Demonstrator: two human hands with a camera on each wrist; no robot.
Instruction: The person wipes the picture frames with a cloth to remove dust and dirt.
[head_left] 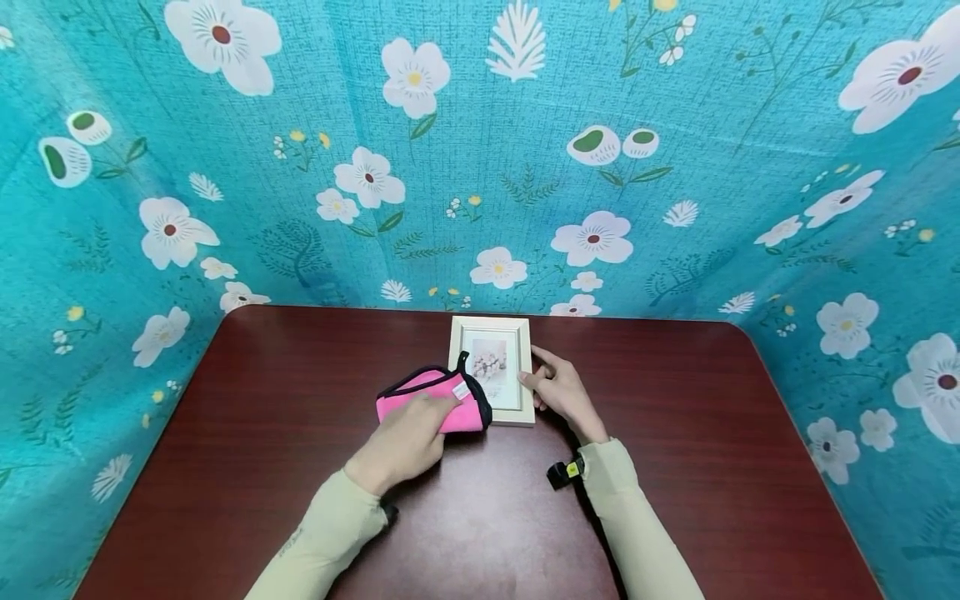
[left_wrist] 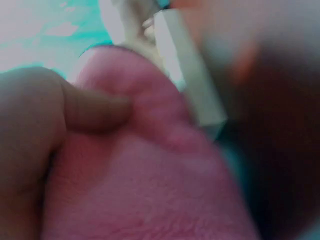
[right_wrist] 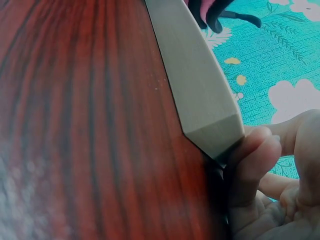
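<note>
A cream picture frame with a pink flower print sits near the table's far edge. My right hand grips its right side, thumb on the front border, other fingers along the edge. In the right wrist view the frame's side and fingers at its corner show. My left hand pinches a pink cloth with black edging, a white tag and a black loop. The cloth overlaps the frame's lower left part. A soft pink surface under the thumb fills much of the blurred left wrist view.
The dark red-brown wooden table has rounded far corners. Behind it and at both sides hangs a turquoise flowered curtain. A small black wrist camera is strapped at the right sleeve cuff.
</note>
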